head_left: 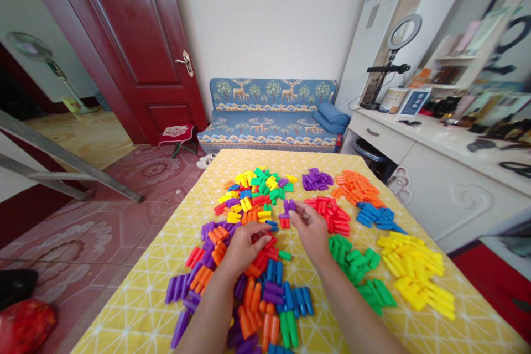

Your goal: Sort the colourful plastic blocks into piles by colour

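Observation:
My left hand (244, 246) rests with curled fingers on a mixed heap of plastic blocks (244, 282), its fingertips on a red block (265, 239). My right hand (311, 228) pinches a purple block (289, 206) stuck to a red one, held just above the yellow tablecloth (145, 310). A second mixed heap (255, 193) lies farther back. Sorted piles lie to the right: purple (316, 180), orange (357, 188), red (334, 214), blue (376, 215), green (359, 268) and yellow (417, 268).
A white dresser (440, 177) with a ring light (403, 33) stands close on the right. Behind the table are a blue patterned sofa (269, 116), a small red stool (177, 135) and a dark red door (133, 38). A red bag (25, 323) lies on the tiled floor at left.

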Demonstrator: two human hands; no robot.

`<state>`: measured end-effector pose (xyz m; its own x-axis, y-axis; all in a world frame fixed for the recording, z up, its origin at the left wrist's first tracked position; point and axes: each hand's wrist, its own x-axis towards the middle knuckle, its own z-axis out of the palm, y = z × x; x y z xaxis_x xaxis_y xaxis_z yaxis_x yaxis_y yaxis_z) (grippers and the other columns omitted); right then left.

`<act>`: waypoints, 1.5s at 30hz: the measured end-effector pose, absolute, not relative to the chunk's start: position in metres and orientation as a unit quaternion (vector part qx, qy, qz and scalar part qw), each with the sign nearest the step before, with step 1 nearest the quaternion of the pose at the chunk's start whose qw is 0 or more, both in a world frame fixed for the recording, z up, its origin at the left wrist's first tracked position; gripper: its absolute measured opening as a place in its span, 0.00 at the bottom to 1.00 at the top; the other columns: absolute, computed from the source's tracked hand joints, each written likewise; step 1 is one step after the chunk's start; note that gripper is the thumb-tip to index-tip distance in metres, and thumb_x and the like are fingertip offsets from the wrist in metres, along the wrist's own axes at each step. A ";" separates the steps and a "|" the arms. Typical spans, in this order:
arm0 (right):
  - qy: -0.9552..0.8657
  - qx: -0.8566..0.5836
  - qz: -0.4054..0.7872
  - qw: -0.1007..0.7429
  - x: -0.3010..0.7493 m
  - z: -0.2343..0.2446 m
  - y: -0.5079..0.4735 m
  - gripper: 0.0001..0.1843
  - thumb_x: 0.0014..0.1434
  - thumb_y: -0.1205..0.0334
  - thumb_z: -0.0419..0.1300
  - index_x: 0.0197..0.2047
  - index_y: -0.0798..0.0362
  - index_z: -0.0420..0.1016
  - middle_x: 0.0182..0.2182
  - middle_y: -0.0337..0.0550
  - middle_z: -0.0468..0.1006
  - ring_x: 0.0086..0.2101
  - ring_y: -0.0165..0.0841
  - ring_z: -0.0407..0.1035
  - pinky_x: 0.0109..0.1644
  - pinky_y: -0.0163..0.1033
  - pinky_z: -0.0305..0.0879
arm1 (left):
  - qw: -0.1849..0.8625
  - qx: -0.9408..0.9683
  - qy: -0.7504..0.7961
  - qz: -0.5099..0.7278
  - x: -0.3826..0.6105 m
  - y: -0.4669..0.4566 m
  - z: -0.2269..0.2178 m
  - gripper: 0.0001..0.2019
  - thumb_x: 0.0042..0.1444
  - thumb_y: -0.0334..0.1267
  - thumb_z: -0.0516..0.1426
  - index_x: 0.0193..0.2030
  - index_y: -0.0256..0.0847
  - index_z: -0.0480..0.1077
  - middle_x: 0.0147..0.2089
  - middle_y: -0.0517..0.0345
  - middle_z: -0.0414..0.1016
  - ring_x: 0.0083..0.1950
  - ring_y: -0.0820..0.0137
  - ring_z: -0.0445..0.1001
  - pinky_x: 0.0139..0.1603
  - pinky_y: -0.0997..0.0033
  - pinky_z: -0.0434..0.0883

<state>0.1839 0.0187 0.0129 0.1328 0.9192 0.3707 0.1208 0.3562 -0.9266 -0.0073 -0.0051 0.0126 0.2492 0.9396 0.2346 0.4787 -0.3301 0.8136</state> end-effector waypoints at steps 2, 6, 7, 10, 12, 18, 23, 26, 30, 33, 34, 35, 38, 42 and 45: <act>-0.580 -0.504 0.277 0.577 0.200 0.024 0.048 0.19 0.57 0.53 0.59 0.48 0.54 0.73 0.38 0.46 0.81 0.35 0.35 0.75 0.38 0.39 0.71 | 0.313 0.725 0.489 0.371 -0.007 -0.005 0.012 0.12 0.55 0.36 0.58 0.45 0.40 0.77 0.38 0.54 0.79 0.38 0.68 0.76 0.41 0.71 0.70; -0.623 -0.632 0.114 0.445 0.236 0.044 0.114 0.16 0.58 0.59 0.55 0.46 0.57 0.75 0.37 0.47 0.81 0.35 0.35 0.75 0.39 0.36 0.70 | 0.321 0.720 0.493 0.369 -0.006 -0.005 0.012 0.12 0.55 0.37 0.58 0.45 0.40 0.77 0.38 0.54 0.79 0.37 0.68 0.76 0.40 0.72 0.70; -0.631 -0.648 0.094 0.416 0.243 0.047 0.128 0.14 0.57 0.61 0.56 0.44 0.57 0.76 0.36 0.47 0.81 0.36 0.35 0.75 0.39 0.36 0.69 | 0.322 0.719 0.493 0.369 -0.006 -0.006 0.013 0.12 0.55 0.36 0.58 0.45 0.40 0.77 0.38 0.54 0.79 0.37 0.68 0.76 0.40 0.72 0.70; -0.639 -0.677 0.065 0.360 0.259 0.049 0.157 0.10 0.52 0.66 0.59 0.37 0.55 0.79 0.35 0.48 0.81 0.39 0.39 0.75 0.42 0.38 0.66 | 0.319 0.721 0.493 0.367 -0.006 -0.007 0.016 0.12 0.55 0.36 0.58 0.45 0.40 0.77 0.38 0.54 0.79 0.37 0.68 0.76 0.39 0.72 0.70; -0.640 -0.694 0.047 0.325 0.263 0.044 0.167 0.09 0.50 0.67 0.59 0.35 0.54 0.79 0.35 0.48 0.81 0.40 0.40 0.74 0.43 0.38 0.65 | 0.318 0.722 0.494 0.365 -0.006 -0.007 0.017 0.12 0.55 0.36 0.58 0.45 0.40 0.77 0.38 0.54 0.79 0.37 0.68 0.76 0.40 0.71 0.70; -0.644 -0.718 0.030 0.263 0.265 0.021 0.176 0.06 0.50 0.65 0.59 0.29 0.55 0.78 0.31 0.49 0.80 0.38 0.40 0.74 0.42 0.38 0.64 | 0.317 0.721 0.501 0.359 -0.007 -0.007 0.015 0.12 0.55 0.36 0.57 0.45 0.40 0.77 0.39 0.53 0.79 0.39 0.67 0.76 0.41 0.71 0.71; -0.631 -0.727 0.027 0.269 0.268 0.008 0.178 0.07 0.51 0.65 0.59 0.30 0.56 0.78 0.28 0.49 0.79 0.34 0.39 0.74 0.40 0.39 0.66 | 0.313 0.724 0.497 0.360 -0.008 -0.006 0.014 0.12 0.55 0.36 0.57 0.45 0.41 0.77 0.40 0.53 0.79 0.40 0.67 0.76 0.42 0.71 0.70; -0.616 -0.732 0.029 0.289 0.272 0.005 0.178 0.06 0.51 0.64 0.59 0.29 0.55 0.77 0.27 0.48 0.79 0.33 0.39 0.74 0.38 0.39 0.66 | 0.310 0.725 0.499 0.359 -0.008 -0.006 0.015 0.12 0.56 0.36 0.57 0.45 0.41 0.77 0.41 0.53 0.79 0.40 0.67 0.76 0.43 0.71 0.70; -0.598 -0.735 0.046 0.316 0.275 0.002 0.176 0.06 0.48 0.63 0.61 0.22 0.54 0.75 0.24 0.47 0.78 0.30 0.39 0.73 0.35 0.39 0.66 | 0.311 0.724 0.501 0.359 -0.007 -0.007 0.015 0.12 0.56 0.36 0.57 0.45 0.41 0.77 0.40 0.53 0.79 0.40 0.67 0.76 0.44 0.70 0.70; -0.592 -0.727 0.066 0.341 0.276 0.003 0.174 0.06 0.45 0.63 0.62 0.20 0.53 0.75 0.22 0.44 0.77 0.27 0.37 0.72 0.33 0.38 0.66 | 0.311 0.723 0.500 0.361 -0.007 -0.007 0.014 0.12 0.56 0.36 0.57 0.45 0.41 0.77 0.40 0.54 0.79 0.39 0.67 0.76 0.43 0.70 0.70; -0.590 -0.723 0.071 0.353 0.276 0.003 0.174 0.06 0.45 0.63 0.62 0.20 0.53 0.75 0.22 0.44 0.77 0.27 0.36 0.72 0.33 0.37 0.66 | 0.310 0.723 0.500 0.362 -0.007 -0.007 0.014 0.12 0.56 0.36 0.57 0.45 0.42 0.77 0.40 0.54 0.79 0.39 0.67 0.76 0.43 0.70 0.70; -0.587 -0.718 0.075 0.366 0.276 0.004 0.175 0.06 0.45 0.62 0.61 0.20 0.53 0.75 0.22 0.43 0.78 0.27 0.36 0.72 0.34 0.37 0.66 | 0.310 0.723 0.500 0.362 -0.007 -0.007 0.014 0.12 0.56 0.36 0.57 0.45 0.42 0.77 0.40 0.54 0.79 0.39 0.67 0.76 0.43 0.70 0.70; -0.570 -0.709 0.080 0.408 0.275 0.005 0.178 0.08 0.48 0.60 0.59 0.25 0.54 0.77 0.24 0.44 0.79 0.29 0.36 0.73 0.36 0.37 0.67 | 0.309 0.723 0.502 0.361 -0.007 -0.007 0.014 0.12 0.55 0.36 0.57 0.45 0.42 0.77 0.40 0.54 0.79 0.39 0.67 0.76 0.43 0.70 0.70; -0.540 -0.709 0.085 0.446 0.272 0.004 0.183 0.10 0.49 0.61 0.57 0.29 0.57 0.78 0.27 0.47 0.81 0.31 0.38 0.74 0.37 0.38 0.68 | 0.309 0.724 0.498 0.365 -0.007 -0.007 0.015 0.12 0.55 0.36 0.56 0.45 0.41 0.77 0.40 0.53 0.79 0.40 0.67 0.76 0.43 0.70 0.70; -0.534 -0.705 0.090 0.459 0.270 0.003 0.183 0.11 0.49 0.64 0.56 0.32 0.58 0.78 0.31 0.49 0.81 0.33 0.38 0.75 0.40 0.39 0.69 | 0.311 0.724 0.495 0.366 -0.007 -0.007 0.016 0.12 0.55 0.36 0.56 0.45 0.41 0.77 0.40 0.53 0.79 0.40 0.67 0.76 0.43 0.70 0.70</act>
